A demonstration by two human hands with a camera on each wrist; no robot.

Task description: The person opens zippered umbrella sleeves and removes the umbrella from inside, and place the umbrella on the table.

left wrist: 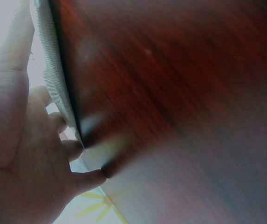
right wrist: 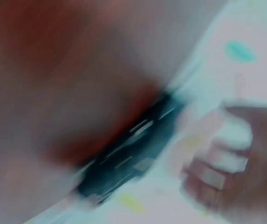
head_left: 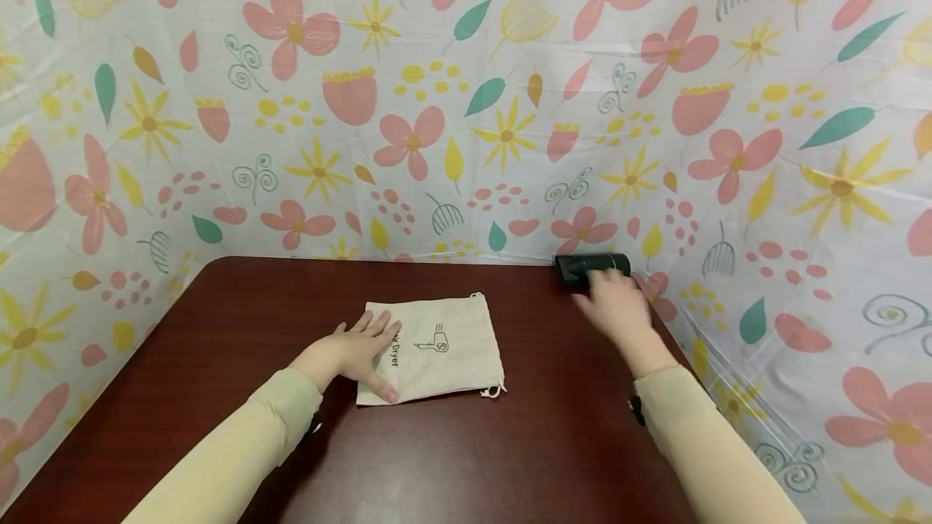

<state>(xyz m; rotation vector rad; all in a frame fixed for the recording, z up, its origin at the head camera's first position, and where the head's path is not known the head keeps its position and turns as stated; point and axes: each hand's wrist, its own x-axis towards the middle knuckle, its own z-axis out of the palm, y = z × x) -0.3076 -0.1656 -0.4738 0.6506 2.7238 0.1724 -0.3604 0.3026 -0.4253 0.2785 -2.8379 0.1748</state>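
A cream drawstring bag [head_left: 455, 366] lies flat on the table, printed with "Dryer" and a small hair dryer drawing. My left hand [head_left: 360, 354] rests on its left end with fingers spread, partly covering the lettering. In the left wrist view, the fingers of my left hand [left wrist: 35, 144] lie along the bag's edge [left wrist: 54, 79]. At the table's far right corner lies a black hair dryer [head_left: 571, 267], its far side against the cloth. My right hand [head_left: 615, 306] is just in front of it, blurred. The right wrist view shows a gap between the loosely bent fingers and the hair dryer [right wrist: 128, 149].
The dark reddish wooden table [head_left: 510, 459] reaches back to a floral cloth [head_left: 466, 144] hanging behind and along the sides. White drawstring ends [head_left: 493, 389] stick out from the bag's right corners.
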